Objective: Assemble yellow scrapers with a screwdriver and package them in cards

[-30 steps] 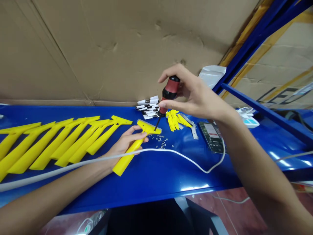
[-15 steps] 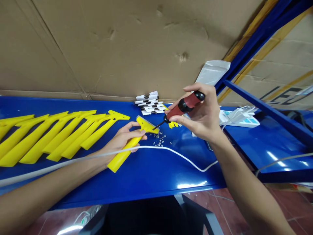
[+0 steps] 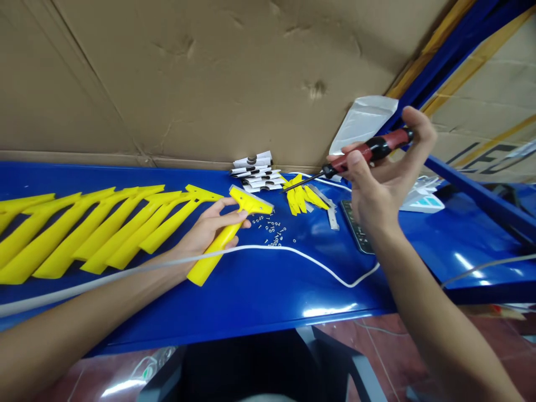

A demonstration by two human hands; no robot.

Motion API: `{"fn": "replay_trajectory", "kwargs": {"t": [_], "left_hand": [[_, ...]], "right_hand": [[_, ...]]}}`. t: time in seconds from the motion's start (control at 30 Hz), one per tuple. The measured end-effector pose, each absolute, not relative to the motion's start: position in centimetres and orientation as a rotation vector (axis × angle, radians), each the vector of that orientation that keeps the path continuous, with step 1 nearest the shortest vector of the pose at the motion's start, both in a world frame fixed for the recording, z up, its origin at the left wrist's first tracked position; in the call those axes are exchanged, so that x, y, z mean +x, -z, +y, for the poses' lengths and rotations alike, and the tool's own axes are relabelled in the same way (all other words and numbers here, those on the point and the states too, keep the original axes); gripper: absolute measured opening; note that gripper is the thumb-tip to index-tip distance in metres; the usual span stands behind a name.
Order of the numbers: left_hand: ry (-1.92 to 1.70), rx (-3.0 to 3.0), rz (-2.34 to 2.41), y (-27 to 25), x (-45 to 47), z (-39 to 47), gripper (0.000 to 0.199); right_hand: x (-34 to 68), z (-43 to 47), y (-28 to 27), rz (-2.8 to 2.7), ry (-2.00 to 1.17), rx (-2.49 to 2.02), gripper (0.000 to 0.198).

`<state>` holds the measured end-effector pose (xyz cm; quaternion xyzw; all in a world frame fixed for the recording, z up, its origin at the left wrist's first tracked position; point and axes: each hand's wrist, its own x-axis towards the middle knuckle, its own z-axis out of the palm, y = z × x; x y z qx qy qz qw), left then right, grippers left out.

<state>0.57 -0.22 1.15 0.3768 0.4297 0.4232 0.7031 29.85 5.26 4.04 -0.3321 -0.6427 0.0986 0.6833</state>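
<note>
My left hand point(image 3: 213, 226) is closed around the yellow scraper point(image 3: 215, 248), just under its wide head, which has a clear strip along its far edge. My right hand point(image 3: 381, 184) grips a red and black screwdriver point(image 3: 368, 153), its thin dark shaft pointing left and slightly down. The screwdriver's tip is apart from the scraper, to the right of its head. Many tiny screws and nuts point(image 3: 274, 229) lie scattered on the blue table point(image 3: 272, 296) beside the scraper head. Past them are small yellow pieces point(image 3: 299, 195) and flat metal blades point(image 3: 332, 216).
Several yellow scraper handles point(image 3: 121, 234) lie in a row at the left. Folded white papers point(image 3: 257, 173) are stacked at the back. A white cable point(image 3: 310, 262) crosses the table. A dark phone point(image 3: 358, 229) and a white power strip point(image 3: 422, 198) sit at the right.
My right hand has drawn the screwdriver away from the scraper head, up and to the right. The scraper stays in my left hand, shifted slightly up. The phone and blades have come into view.
</note>
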Motion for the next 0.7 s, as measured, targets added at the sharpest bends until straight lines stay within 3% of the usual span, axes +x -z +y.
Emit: {"fn": "replay_trajectory", "kwargs": {"t": [0.23, 0.5, 0.7], "left_hand": [[-0.976, 0.831, 0.928, -1.5, 0.8, -0.5, 0.044], [-0.981, 0.800, 0.918, -1.7, 0.9, -0.7, 0.047], [-0.940, 0.821, 0.907, -1.7, 1.0, -0.7, 0.047]], "right_hand": [[29.6, 5.2, -2.2, -1.429, -0.048, -0.670, 0.068], [28.2, 3.0, -1.8, -1.531, -0.221, -0.709, 0.063], [28.2, 3.2, -1.4, -1.532, -0.207, -0.780, 0.071]]}}
